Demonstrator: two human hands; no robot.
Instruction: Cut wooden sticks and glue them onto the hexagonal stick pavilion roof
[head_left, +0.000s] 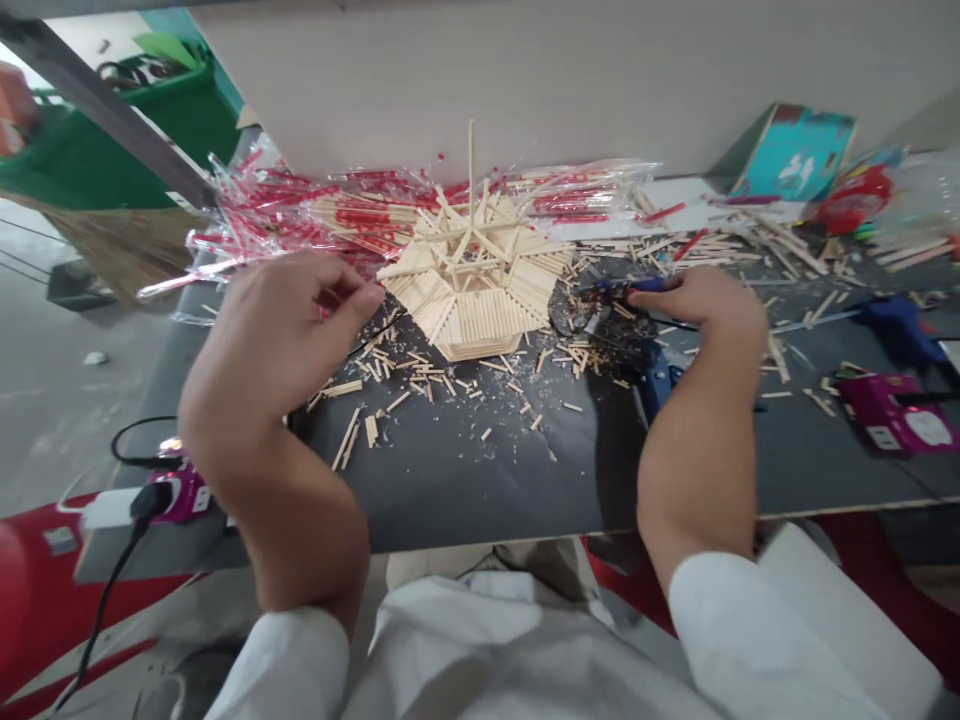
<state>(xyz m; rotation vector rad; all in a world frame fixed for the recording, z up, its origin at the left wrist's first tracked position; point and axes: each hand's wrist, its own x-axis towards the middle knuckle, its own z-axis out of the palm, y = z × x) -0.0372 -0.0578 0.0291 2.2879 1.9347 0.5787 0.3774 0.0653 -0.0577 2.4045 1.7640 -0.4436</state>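
Toward the desk (465, 500)'s back edge, the stick model (487, 318) has lower slopes covered, upper frame open; right grip (709, 300) clamps a blue tool (649, 285); left grip (274, 325), I cannot tell.

A green bin (161, 145) stands at back left, a teal box (814, 135) by the wall (525, 80), and a purple socket block (896, 410) at right.
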